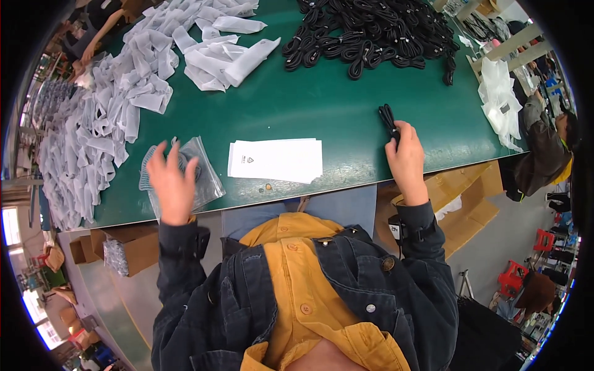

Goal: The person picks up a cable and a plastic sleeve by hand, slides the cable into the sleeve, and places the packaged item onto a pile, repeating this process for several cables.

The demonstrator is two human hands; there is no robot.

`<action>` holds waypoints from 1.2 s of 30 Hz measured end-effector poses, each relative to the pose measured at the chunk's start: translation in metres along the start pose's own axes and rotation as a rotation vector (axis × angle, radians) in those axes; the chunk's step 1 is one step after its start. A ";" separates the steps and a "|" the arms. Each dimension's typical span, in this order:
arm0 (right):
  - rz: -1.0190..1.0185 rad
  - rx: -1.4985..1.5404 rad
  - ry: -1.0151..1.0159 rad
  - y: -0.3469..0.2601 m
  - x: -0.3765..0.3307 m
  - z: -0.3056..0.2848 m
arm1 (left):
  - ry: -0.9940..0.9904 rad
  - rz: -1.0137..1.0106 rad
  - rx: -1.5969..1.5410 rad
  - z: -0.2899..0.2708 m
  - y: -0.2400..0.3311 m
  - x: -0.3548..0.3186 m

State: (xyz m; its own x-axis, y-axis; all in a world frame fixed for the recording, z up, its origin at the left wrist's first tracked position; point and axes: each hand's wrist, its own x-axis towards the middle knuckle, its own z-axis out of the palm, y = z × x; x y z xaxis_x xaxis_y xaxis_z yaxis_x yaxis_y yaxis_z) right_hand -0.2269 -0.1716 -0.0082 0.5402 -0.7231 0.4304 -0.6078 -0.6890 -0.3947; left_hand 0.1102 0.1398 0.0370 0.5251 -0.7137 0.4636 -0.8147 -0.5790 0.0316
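Note:
My right hand [408,154] grips a coiled black cable [387,115] near the table's front edge, the coil poking out beyond the fingertips. Over a clear plastic bag [207,170] at the left, my left hand [171,185] has its fingers spread and nothing in its grasp. Something ribbed and blue-grey [147,170] shows beside and beneath those fingers, partly covered by them. Between my two hands lies a flat stack of white rectangular sleeves [284,162] with small dark print on the top one. I cannot tell whether the left hand touches the bag.
Bundled black cables [377,31] form a heap at the back right of the green table [309,111]. Filled white translucent sleeves [99,130] are piled along the left, more [229,59] at back centre. Cardboard boxes [476,198] stand below the front edge. People work nearby.

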 end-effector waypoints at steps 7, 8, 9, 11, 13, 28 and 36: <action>0.016 0.238 0.030 -0.019 0.002 0.011 | -0.174 -0.242 -0.198 0.037 -0.049 -0.071; 0.000 0.220 -0.014 -0.026 0.002 0.012 | -0.198 -0.293 -0.263 0.040 -0.052 -0.070; -0.017 0.202 -0.057 -0.032 0.000 0.011 | -0.194 -0.296 -0.262 0.042 -0.053 -0.070; -0.030 0.177 -0.096 -0.040 -0.003 0.011 | -0.303 -0.327 -0.187 0.037 -0.045 -0.060; -0.048 0.202 -0.106 -0.045 -0.007 0.010 | -0.358 -0.337 -0.154 0.022 -0.024 -0.047; -0.080 0.474 -0.141 -0.069 -0.024 0.005 | -0.340 0.351 -0.797 0.047 0.164 0.010; -0.076 0.614 -0.198 -0.074 -0.035 -0.006 | -0.334 0.184 -0.945 0.055 0.166 0.008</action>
State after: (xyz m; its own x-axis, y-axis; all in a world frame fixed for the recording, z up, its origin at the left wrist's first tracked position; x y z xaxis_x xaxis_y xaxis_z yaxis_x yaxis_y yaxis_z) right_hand -0.2049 -0.0953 0.0108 0.7012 -0.6263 0.3407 -0.1523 -0.5983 -0.7866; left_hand -0.0068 0.0160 -0.0029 0.2958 -0.9176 0.2654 -0.6747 -0.0040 0.7381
